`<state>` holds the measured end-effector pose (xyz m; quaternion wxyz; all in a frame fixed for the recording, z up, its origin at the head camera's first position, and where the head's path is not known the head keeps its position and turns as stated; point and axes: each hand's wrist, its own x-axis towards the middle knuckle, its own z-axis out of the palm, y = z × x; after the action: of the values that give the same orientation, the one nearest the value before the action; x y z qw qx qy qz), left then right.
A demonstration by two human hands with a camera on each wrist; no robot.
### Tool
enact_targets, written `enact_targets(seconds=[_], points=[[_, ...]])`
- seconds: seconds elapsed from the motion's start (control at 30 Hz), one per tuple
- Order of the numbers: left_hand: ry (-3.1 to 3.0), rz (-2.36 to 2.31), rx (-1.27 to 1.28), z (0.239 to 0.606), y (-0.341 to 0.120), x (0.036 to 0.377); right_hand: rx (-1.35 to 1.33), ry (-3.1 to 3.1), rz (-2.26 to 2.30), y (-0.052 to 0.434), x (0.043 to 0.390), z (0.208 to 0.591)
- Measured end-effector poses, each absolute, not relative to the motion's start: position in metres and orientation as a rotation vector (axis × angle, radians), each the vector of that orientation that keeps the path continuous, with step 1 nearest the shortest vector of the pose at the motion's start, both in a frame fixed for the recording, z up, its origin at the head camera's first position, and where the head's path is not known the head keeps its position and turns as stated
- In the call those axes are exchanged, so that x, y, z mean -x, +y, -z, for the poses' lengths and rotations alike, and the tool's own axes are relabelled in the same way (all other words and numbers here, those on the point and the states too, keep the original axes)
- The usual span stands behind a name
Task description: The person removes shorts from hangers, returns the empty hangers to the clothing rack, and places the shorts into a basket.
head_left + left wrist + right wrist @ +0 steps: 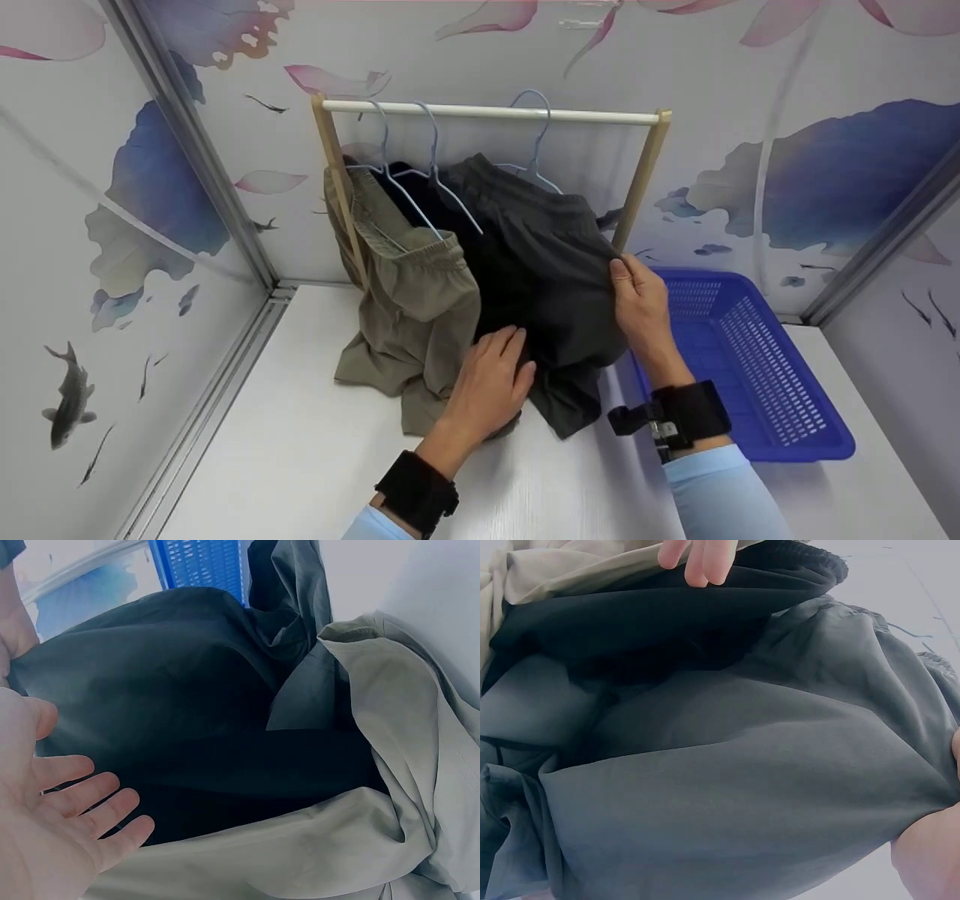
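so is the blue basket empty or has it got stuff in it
Empty, as far as visible: the blue basket shows only bare mesh; the right hand hides its near-left corner.

We see bare white desk [315,465] across the lower left of the head view, open for a hand to pass. At centre, the wooden rack with a white rail [487,112] blocks the way, hung with olive-green shorts [412,300], black shorts [450,225] and dark grey shorts [555,255] crowded together. The blue perforated plastic basket [757,360] fills the right side; walls close in behind.
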<state>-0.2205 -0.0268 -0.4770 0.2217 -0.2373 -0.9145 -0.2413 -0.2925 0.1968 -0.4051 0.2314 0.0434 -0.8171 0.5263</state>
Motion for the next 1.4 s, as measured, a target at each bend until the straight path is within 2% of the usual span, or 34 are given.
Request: enact_targets(seconds=[0.8, 1.4], points=[[-2.455, 0.695, 0.670, 0.469, -0.022, 0.216, -0.055, -2.195, -1.500, 0.230, 0.269, 0.406], [-2.375, 0.707, 0.666, 0.475, -0.024, 0.214, 0.046, -2.206, -1.637, 0.233, 0.245, 0.451]])
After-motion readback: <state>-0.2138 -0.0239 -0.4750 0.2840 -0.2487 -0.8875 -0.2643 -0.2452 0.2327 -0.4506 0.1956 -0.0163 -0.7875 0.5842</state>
